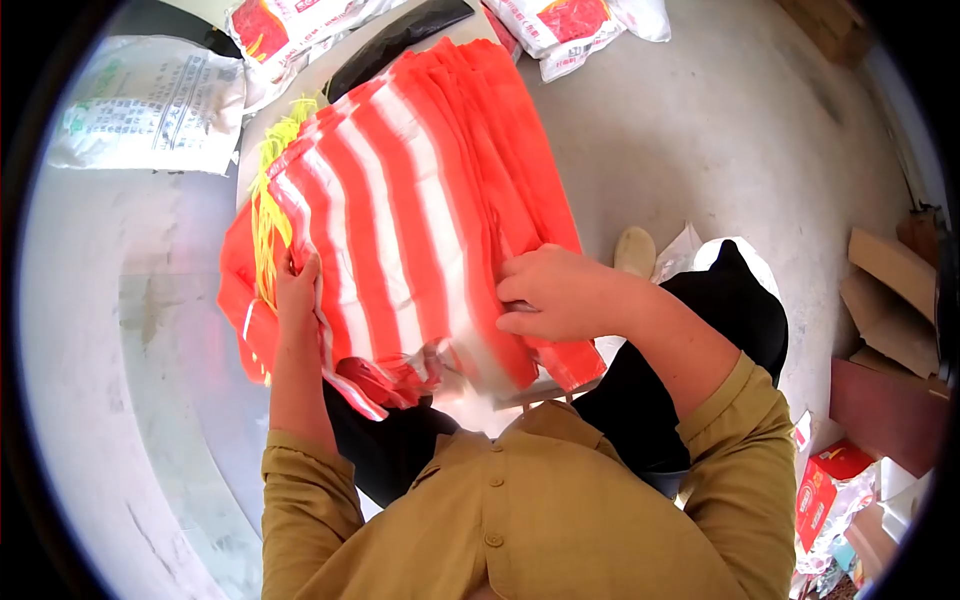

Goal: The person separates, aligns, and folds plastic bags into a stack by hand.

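A thick stack of red-and-white striped mesh bags (385, 215) lies in front of me, its front edge hanging loosely over my lap. Yellow drawstrings (268, 210) run along the left side of the stack. At that edge my left hand (297, 290) is closed, pinching the side of the top bag near the strings. My right hand (555, 292) grips the red cloth at the right side with curled fingers, its fingertips partly hidden in the folds.
A black object (395, 45) lies beyond the stack. White printed sacks (150, 105) stand at the far left, with red-and-white packages (285, 35) at the top. Open cardboard boxes (895, 300) and a red box (830, 490) are on the right. A beige shoe (634, 252) shows near my knee.
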`<control>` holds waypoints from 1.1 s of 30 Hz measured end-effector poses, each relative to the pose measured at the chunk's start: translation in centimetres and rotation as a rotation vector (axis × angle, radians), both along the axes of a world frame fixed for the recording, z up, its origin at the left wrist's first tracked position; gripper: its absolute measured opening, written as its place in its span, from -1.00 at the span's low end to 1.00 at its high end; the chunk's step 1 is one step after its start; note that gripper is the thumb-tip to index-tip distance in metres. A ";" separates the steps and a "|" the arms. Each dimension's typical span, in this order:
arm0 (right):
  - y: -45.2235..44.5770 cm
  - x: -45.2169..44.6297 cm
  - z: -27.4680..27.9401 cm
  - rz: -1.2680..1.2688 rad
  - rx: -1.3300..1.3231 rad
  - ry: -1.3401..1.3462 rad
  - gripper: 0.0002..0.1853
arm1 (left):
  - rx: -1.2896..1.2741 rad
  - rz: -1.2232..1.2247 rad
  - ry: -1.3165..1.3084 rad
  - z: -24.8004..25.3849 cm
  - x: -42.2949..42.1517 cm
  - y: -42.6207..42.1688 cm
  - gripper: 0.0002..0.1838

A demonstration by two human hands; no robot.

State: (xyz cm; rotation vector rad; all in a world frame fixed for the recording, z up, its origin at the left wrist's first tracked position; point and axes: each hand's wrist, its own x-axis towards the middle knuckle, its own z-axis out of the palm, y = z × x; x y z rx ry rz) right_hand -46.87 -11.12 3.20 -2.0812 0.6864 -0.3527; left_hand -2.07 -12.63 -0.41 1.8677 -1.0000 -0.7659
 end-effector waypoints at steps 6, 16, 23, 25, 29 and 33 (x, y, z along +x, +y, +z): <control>0.2 1.5 0.6 -0.003 0.120 0.171 -0.57 | -0.096 -0.033 -0.003 -1.3 0.6 -2.4 -0.36; 1.0 1.5 0.6 0.054 -0.047 0.067 -0.65 | -0.277 -0.521 -0.877 5.7 -9.2 2.6 -0.37; 0.8 1.5 1.0 -0.011 0.121 -0.114 -0.69 | -0.214 -1.072 -0.743 7.3 -16.8 7.6 -0.28; 1.0 1.8 1.1 -0.007 0.224 -0.156 -0.63 | -0.187 -1.072 -0.776 7.2 -16.9 7.8 -0.28; 1.4 1.8 0.3 -0.031 0.300 -0.190 -0.61 | -0.243 -1.038 -0.817 5.9 -17.2 7.8 -0.28; 1.1 0.9 2.2 0.007 0.392 0.027 -0.68 | -0.138 -0.980 -0.686 6.5 -17.8 7.9 -0.29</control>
